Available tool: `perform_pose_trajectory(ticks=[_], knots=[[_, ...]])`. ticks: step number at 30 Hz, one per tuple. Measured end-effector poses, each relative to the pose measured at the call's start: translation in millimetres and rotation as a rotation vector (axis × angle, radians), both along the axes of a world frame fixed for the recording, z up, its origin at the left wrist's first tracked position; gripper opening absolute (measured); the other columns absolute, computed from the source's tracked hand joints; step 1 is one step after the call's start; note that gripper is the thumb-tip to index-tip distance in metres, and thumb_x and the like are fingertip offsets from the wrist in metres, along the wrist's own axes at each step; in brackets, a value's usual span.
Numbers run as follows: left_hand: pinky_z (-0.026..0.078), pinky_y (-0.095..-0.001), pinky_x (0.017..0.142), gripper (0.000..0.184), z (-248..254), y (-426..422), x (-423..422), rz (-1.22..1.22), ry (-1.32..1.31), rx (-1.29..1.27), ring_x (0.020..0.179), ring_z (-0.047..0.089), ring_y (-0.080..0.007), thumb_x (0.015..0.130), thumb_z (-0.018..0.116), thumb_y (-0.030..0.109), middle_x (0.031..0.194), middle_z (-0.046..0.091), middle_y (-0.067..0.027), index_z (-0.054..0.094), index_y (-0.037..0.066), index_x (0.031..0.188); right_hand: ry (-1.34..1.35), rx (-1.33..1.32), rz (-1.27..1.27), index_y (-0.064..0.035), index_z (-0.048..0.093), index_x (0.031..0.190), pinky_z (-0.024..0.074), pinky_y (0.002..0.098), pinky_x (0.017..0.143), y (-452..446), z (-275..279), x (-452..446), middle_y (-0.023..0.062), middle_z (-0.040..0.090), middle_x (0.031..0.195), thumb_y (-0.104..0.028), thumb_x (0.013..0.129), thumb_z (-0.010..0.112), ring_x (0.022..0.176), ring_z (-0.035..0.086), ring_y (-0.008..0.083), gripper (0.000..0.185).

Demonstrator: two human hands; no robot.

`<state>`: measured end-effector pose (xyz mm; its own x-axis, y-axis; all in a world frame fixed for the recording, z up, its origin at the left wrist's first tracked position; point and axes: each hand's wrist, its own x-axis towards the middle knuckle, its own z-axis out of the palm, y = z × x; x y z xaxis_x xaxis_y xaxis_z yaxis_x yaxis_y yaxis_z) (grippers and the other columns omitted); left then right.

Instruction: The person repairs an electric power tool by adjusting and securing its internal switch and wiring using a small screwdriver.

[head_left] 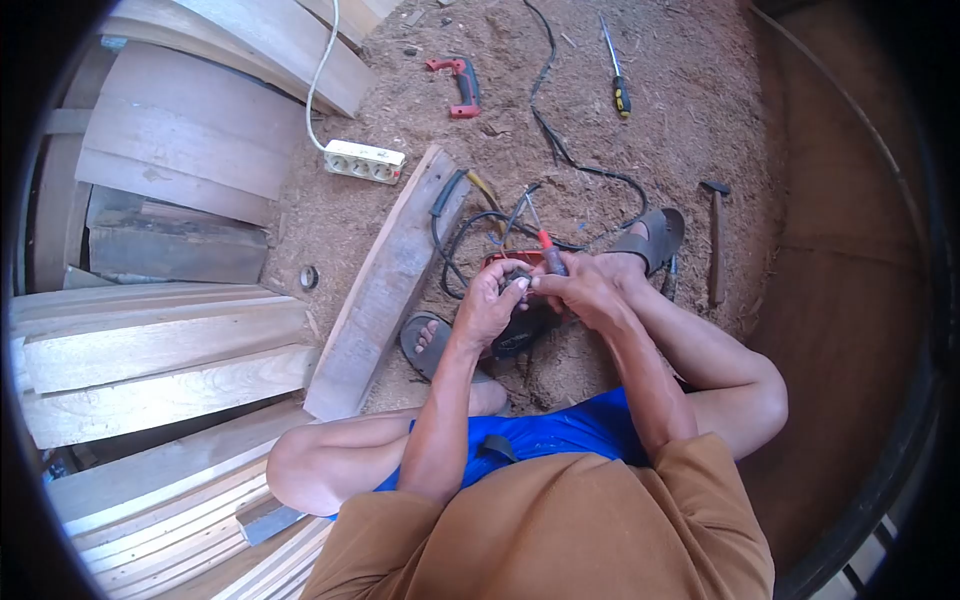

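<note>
Screwdriver point(546, 240) and dark part point(516, 278) are held.
The part is grasped by the fingers of the left hand point(486, 305), the screwdriver by the right hand's point(588, 292); both are positioned between the sandals point(666, 238).

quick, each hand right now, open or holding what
Left hand: closed, holding a small dark part.
Right hand: closed, holding a red-and-dark-handled tool.

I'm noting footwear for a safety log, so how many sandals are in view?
2: the left sandal beside the thick wooden plank, and the right sandal near the hammer. Both are being worn.
</note>
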<state>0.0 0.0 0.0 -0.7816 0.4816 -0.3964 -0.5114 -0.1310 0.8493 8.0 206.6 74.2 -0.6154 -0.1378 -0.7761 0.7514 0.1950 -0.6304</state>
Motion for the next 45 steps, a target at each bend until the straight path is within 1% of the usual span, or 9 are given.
perform_pose_trajectory(ticks=[2,5,8,11,29,35,38,41,45], knots=[[0.054,-0.0235,0.073,0.027,-3.6,1.0,1.8,0.052,-0.067,0.053,0.082,0.064,-0.0088,0.102,0.067,0.013,0.102,0.07,-0.0044,0.061,0.002,0.126,0.201,0.171,0.025,0.0046,0.062,0.134,0.052,0.0414,0.099,9.7,13.9,15.6,0.0242,0.072,0.12,-0.018,0.089,0.071,0.113,0.07,0.0349,0.051],[0.054,-0.0225,0.071,0.027,-10.2,11.8,18.9,0.105,-0.127,0.107,0.08,0.063,-0.0069,0.102,0.068,0.014,0.101,0.071,-0.0028,0.062,0.003,0.126,0.916,0.67,0.106,0.0063,0.065,0.125,0.0543,0.0452,0.09,24.2,22.7,70.6,0.0225,0.074,0.109,-0.007,0.088,0.066,0.104,0.072,0.0371,0.039],[0.052,-0.0208,0.068,0.027,-20.0,13.3,13.3,0.165,-0.115,0.121,0.079,0.063,-0.005,0.103,0.068,0.015,0.1,0.071,-0.0016,0.062,0.004,0.126,0.929,0.626,0.109,0.0048,0.067,0.122,0.0553,0.0481,0.086,20.9,62.8,80.6,0.0225,0.074,0.104,-0.003,0.086,0.064,0.098,0.072,0.0399,0.036],[0.051,-0.0195,0.067,0.027,-21.3,10.4,11.2,0.158,-0.096,0.075,0.077,0.063,-0.0042,0.103,0.069,0.017,0.099,0.071,-0.001,0.062,0.004,0.126,0.751,0.594,0.129,0.0024,0.068,0.122,0.0559,0.0484,0.085,15.0,81.3,95.2,0.0227,0.074,0.105,-0.003,0.085,0.067,0.095,0.071,0.0418,0.038],[0.054,-0.0218,0.072,0.027,-3.9,6.9,4.6,0.152,-0.031,0.019,0.079,0.062,-0.0055,0.104,0.065,0.012,0.1,0.069,-0.0013,0.061,0.002,0.128,0.841,0.61,0.092,-0.0009,0.068,0.122,0.056,0.0496,0.078,0.8,68.3,92.7,0.0223,0.072,0.103,-0.002,0.085,0.068,0.092,0.071,0.0419,0.037],[0.055,-0.023,0.074,0.025,-5.9,7.8,3.2,0.168,0.004,-0.029,0.083,0.063,-0.0061,0.104,0.063,0.01,0.102,0.07,-0.0026,0.061,0.001,0.128,0.928,0.661,0.137,-0.0016,0.068,0.127,0.0559,0.0441,0.081,-6.9,68.7,92.5,0.023,0.071,0.102,0.007,0.082,0.068,0.091,0.07,0.0401,0.045],[0.056,-0.0238,0.075,0.025,-5.0,9.1,3.4,0.195,0.031,-0.024,0.084,0.064,-0.0068,0.104,0.062,0.008,0.103,0.07,-0.0035,0.06,0.0,0.128,0.892,0.612,0.095,-0.0003,0.067,0.127,0.0555,0.0454,0.084,-11.3,73.9,90.9,0.0238,0.071,0.104,0.005,0.086,0.067,0.095,0.07,0.0406,0.041],[0.057,-0.0252,0.079,0.025,-6.2,16.0,7.9,0.073,0.216,-0.128,0.087,0.064,-0.0083,0.105,0.061,0.009,0.105,0.068,-0.0037,0.06,0.002,0.129,0.835,0.59,0.032,0.0013,0.065,0.126,0.0562,0.05,0.081,-13.0,64.3,89.4,0.0244,0.071,0.107,-0.004,0.092,0.066,0.094,0.071,0.043,0.035],[0.058,-0.0256,0.079,0.025,2.3,19.4,9.7,0.135,0.132,-0.1,0.089,0.064,-0.0081,0.105,0.061,0.009,0.106,0.068,-0.0043,0.06,0.001,0.129,0.641,0.502,-0.02,0.002,0.064,0.126,0.0558,0.05,0.084,-16.8,79.3,83.5,0.0265,0.071,0.106,-0.005,0.095,0.062,0.096,0.071,0.0444,0.031]])
